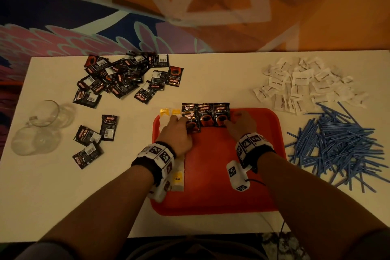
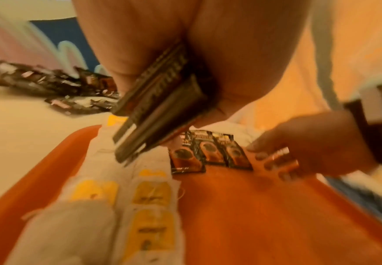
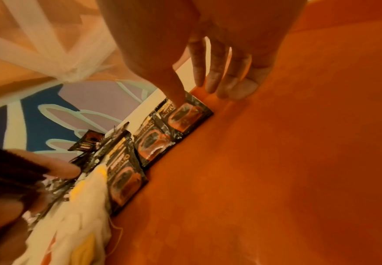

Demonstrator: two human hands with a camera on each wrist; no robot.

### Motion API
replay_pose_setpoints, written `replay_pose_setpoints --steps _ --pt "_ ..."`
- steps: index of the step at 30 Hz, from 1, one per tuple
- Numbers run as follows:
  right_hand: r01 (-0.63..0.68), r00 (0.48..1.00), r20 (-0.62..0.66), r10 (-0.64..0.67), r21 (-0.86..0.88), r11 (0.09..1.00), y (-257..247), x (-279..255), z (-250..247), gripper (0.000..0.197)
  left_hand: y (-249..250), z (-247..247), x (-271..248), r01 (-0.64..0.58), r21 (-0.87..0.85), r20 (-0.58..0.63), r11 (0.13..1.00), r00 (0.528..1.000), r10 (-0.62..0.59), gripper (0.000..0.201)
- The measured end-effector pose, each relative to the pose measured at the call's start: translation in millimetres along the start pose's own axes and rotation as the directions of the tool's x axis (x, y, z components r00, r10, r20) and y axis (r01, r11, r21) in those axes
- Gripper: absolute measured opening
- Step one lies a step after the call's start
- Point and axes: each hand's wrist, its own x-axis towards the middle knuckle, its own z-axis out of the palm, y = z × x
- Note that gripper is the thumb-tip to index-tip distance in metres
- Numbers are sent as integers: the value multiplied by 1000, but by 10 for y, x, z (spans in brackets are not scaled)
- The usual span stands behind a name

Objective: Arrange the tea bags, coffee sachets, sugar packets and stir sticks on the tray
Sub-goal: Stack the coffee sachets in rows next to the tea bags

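An orange tray (image 1: 215, 175) lies at the table's front middle. White tea bags with yellow tags (image 2: 149, 197) line its left side. Black coffee sachets (image 1: 205, 115) stand in a row along its far edge. My left hand (image 1: 176, 133) hovers over the tray's left part and grips a stack of black coffee sachets (image 2: 156, 114). My right hand (image 1: 240, 123) rests with straight fingers on the tray; its thumb (image 3: 174, 91) touches the rightmost laid sachet (image 3: 185, 114).
A big pile of coffee sachets (image 1: 124, 76) lies at the far left, three more (image 1: 92, 139) nearer. Two glass mugs (image 1: 42, 126) stand at the left edge. White sugar packets (image 1: 306, 84) sit far right, blue stir sticks (image 1: 337, 143) below them.
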Motion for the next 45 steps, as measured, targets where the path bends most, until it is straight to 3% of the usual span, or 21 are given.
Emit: replay_pose_setpoints --steps 2,4,5,8,10,14,16,19,22,24,26,29,31,35,38,42,45 --pt "64 998 15 -64 17 998 -58 -117 -74 45 -9 -57 -3 55 -216 -78 975 994 -74 18" --pt "160 985 61 -164 67 985 -147 -285 -123 38 -18 -102 -21 115 -445 -94 888 980 -174 4" --pt "208 971 101 -218 102 973 -200 -383 -135 35 -16 -119 -38 145 -575 -72 805 972 -226 5" --pt "288 894 284 -347 231 929 -369 -672 -151 37 46 -184 -136 213 -878 74 429 945 -319 24" --pt "298 847 359 -393 293 909 -450 -803 -143 41 100 -219 -213 232 -926 147 298 948 -282 29" --pt "333 840 347 -416 276 902 -503 -886 -187 43 189 -237 -314 187 -950 124 251 961 -247 47" --pt "328 857 285 -428 338 882 -522 -896 -249 27 198 -263 -363 183 -962 115 201 944 -310 46" --pt "422 856 99 -507 432 797 -573 -963 -351 14 112 -275 -423 278 -958 238 75 911 -336 65" --pt "564 760 53 -648 443 697 -610 -1019 -380 34 47 -289 -478 388 -918 370 80 913 -171 68" --pt "647 697 82 -713 357 673 -610 -1053 -375 50 115 -337 -539 352 -933 343 72 932 -116 45" --pt "681 676 94 -731 298 669 -594 -1072 -377 51 176 -376 -569 262 -965 256 24 957 -136 37" --pt "518 771 119 -626 455 724 -564 -1074 -385 44 198 -415 -543 143 -989 133 31 967 -216 33" --pt "390 812 197 -549 515 763 -565 -1068 -371 25 195 -432 -536 102 -992 80 75 966 -246 24" --pt "499 795 250 -553 248 830 -563 -1037 -312 15 233 -441 -545 77 -991 49 113 972 -228 23" --pt "481 810 241 -535 249 841 -550 -1004 -290 14 233 -431 -529 86 -980 34 180 962 -270 22" --pt "490 793 291 -536 220 844 -526 -988 -249 10 243 -379 -475 149 -942 40 301 940 -339 24" --pt "476 811 288 -508 180 861 -489 -949 -167 10 225 -337 -417 124 -929 -24 349 921 -389 27"
